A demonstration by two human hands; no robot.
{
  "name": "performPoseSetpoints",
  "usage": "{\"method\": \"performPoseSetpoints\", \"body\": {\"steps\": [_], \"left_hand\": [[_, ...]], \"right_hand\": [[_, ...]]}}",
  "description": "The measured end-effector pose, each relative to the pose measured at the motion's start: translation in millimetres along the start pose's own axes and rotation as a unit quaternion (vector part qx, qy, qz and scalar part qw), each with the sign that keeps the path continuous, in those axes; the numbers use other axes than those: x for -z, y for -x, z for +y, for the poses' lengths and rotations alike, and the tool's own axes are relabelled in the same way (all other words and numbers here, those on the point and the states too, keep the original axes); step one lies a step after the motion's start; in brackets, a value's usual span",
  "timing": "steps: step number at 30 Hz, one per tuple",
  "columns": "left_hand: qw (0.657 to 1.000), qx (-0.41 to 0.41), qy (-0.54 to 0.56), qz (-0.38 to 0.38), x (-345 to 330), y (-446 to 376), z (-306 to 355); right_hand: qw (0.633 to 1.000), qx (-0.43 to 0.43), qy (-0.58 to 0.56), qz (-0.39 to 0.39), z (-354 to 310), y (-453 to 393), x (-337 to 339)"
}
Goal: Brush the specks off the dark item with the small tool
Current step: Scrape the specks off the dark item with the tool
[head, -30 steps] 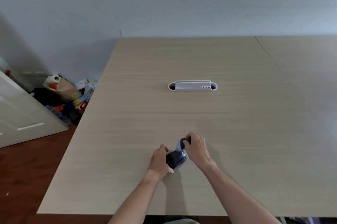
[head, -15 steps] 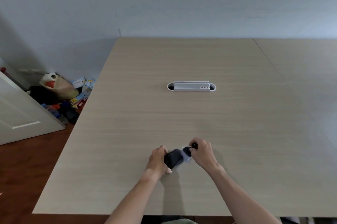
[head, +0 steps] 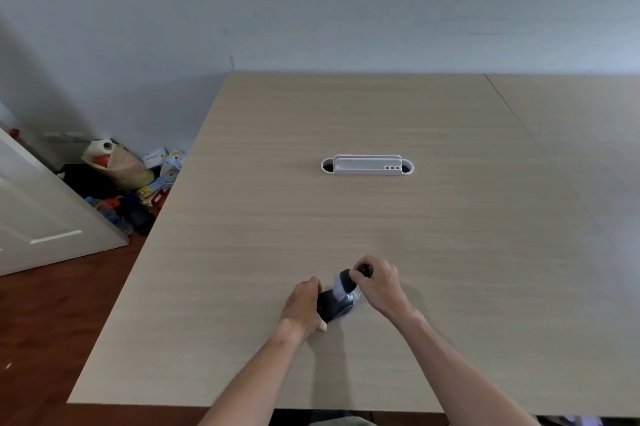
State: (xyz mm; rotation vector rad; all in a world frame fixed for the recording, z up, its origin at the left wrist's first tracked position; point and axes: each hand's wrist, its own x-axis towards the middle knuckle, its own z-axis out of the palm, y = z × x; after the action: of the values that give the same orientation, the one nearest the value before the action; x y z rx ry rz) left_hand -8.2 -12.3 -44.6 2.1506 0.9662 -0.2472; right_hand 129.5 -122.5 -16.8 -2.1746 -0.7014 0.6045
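A small dark item lies on the wooden table near its front edge. My left hand grips its left side and holds it in place. My right hand is closed on a small brush with a dark handle and pale bristles. The bristles rest on the upper right part of the dark item and look blurred. My fingers hide most of the brush handle.
A white oblong holder stands at the middle of the table. A seam divides the table top at the right. On the floor to the left lie a pile of bags and boxes and a white door.
My right hand has swung the brush back leftward over the dark item, after drawing it off to the right half a second ago. My left hand has stayed on the item.
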Motion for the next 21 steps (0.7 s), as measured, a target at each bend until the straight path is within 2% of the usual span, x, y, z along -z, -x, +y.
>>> {"method": "performPoseSetpoints", "body": {"steps": [2, 4, 6, 7, 9, 11, 15, 16, 19, 21], "left_hand": [[1.0, -0.003, -0.01, -0.001, 0.3, -0.1, -0.1], [1.0, -0.003, -0.021, -0.004, -0.3, -0.1, -0.3], [1.0, -0.009, -0.029, -0.002, -1.3, -0.8, -0.6], [0.999, -0.013, -0.033, -0.002, -1.5, -1.3, -0.5], [0.999, -0.018, -0.039, -0.001, -2.1, -2.7, -0.8], [0.999, -0.019, -0.045, -0.002, -2.4, -3.1, -1.1], [0.999, -0.022, -0.046, -0.009, -2.5, -4.3, -1.4], [0.999, -0.023, -0.044, -0.008, -2.4, -4.8, -1.6], [0.999, -0.025, -0.041, -0.007, -2.8, -5.7, -2.8], [0.999, -0.025, -0.036, -0.006, -4.1, -4.6, -3.8]], "right_hand": [[0.997, 0.0, 0.034, -0.063, 0.7, -2.2, -0.7], [0.998, -0.003, 0.056, -0.027, 5.0, -5.6, -1.5], [0.999, -0.012, 0.031, 0.036, 3.6, -8.1, 0.1], [0.999, -0.014, 0.016, 0.043, 1.1, -9.4, 1.2], [1.0, -0.02, 0.005, -0.005, -2.2, -10.4, 2.5], [0.998, -0.012, 0.043, -0.053, 0.2, -10.2, 2.2], [0.999, 0.004, 0.045, 0.028, 2.1, -12.6, 1.9], [0.999, 0.002, 0.035, 0.027, -0.3, -13.2, 2.8], [0.998, -0.001, 0.044, -0.04, -0.3, -12.3, 3.4], [0.998, -0.001, 0.055, -0.023, 4.3, -12.1, 1.9]]}}
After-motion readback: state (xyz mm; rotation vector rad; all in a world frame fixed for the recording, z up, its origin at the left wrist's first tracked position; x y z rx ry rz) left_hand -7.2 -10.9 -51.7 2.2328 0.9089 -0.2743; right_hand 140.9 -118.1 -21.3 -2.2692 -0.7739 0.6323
